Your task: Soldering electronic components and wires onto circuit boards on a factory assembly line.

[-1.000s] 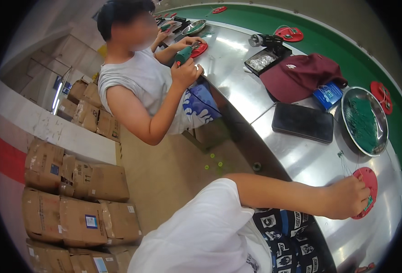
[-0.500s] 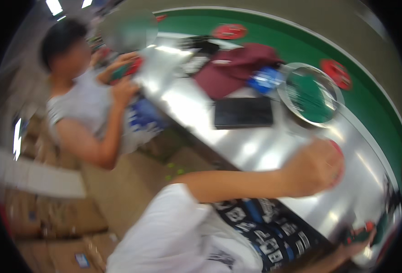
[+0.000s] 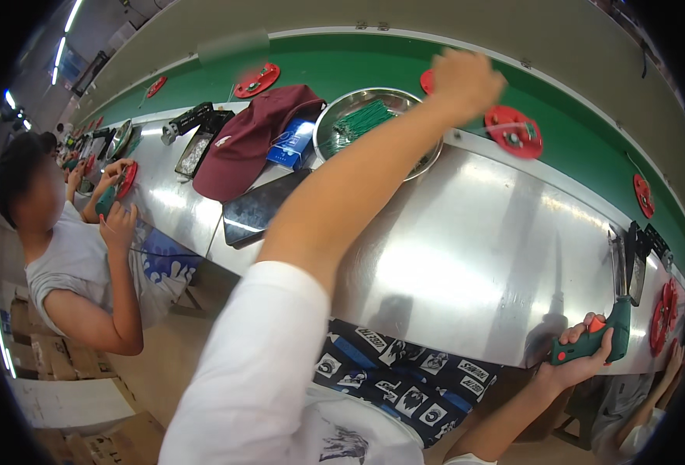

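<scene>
My left hand (image 3: 468, 87) reaches across the table to the green strip (image 3: 342, 58) at the back. Its fingers curl in, and whatever they may hold is hidden. A round red part (image 3: 427, 82) shows partly behind this hand; another red part (image 3: 514, 132) with small metal pieces lies just right of my wrist. Off to the right, at the table's front edge, my right hand (image 3: 586, 345) is closed around a green electric screwdriver (image 3: 617, 329) with red buttons. Its shaft end is hard to make out.
Under my left forearm is a round metal tray (image 3: 324, 128) with green wires (image 3: 362, 118). Left of it sit a maroon cap (image 3: 241, 143), a blue box (image 3: 290, 144) and a dark flat tablet-like object (image 3: 261, 209). A co-worker (image 3: 86, 256) sits at the left.
My left hand has moved from above the metal tabletop, where it held something red, to the green strip at the back. The view has shifted, bringing the right hand's screwdriver further in.
</scene>
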Demonstrator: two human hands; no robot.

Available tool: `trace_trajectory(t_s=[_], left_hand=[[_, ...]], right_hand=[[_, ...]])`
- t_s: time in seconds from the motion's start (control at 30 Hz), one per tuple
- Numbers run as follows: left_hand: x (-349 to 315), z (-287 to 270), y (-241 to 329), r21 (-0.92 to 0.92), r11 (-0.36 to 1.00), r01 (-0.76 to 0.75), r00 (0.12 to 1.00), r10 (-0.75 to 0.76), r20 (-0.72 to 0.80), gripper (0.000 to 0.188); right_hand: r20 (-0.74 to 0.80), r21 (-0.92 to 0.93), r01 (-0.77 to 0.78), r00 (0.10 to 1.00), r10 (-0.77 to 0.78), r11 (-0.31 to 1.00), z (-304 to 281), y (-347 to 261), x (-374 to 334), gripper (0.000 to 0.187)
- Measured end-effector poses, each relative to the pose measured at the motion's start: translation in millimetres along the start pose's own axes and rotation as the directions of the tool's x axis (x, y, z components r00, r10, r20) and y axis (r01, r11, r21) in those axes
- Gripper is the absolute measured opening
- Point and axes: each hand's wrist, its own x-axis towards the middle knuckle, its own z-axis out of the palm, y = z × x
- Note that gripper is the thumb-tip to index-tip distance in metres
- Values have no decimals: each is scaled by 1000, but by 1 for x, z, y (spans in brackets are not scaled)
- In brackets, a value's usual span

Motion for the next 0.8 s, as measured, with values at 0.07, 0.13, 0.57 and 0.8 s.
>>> trace_trajectory(t_s=[0.07, 0.13, 0.57, 0.8], left_hand=[[17, 0, -25, 109, 978, 178, 977, -162, -139, 46], [20, -3, -39, 69, 946, 315, 916, -322, 239, 50], [37, -42, -46, -494, 870, 5, 948, -161, -274, 22], [-55, -106, 12, -468, 731, -496, 609, -91, -788, 18]], right_hand=[[-4, 36, -25, 1000, 26, 999, -1, 3, 0, 30], [-10, 44, -32, 999, 32, 999, 3, 8, 0, 31], [-45, -117, 2, 999, -7, 993, 6, 4, -1, 37], [111, -258, 182, 981, -158, 949, -55, 38, 41, 40]])
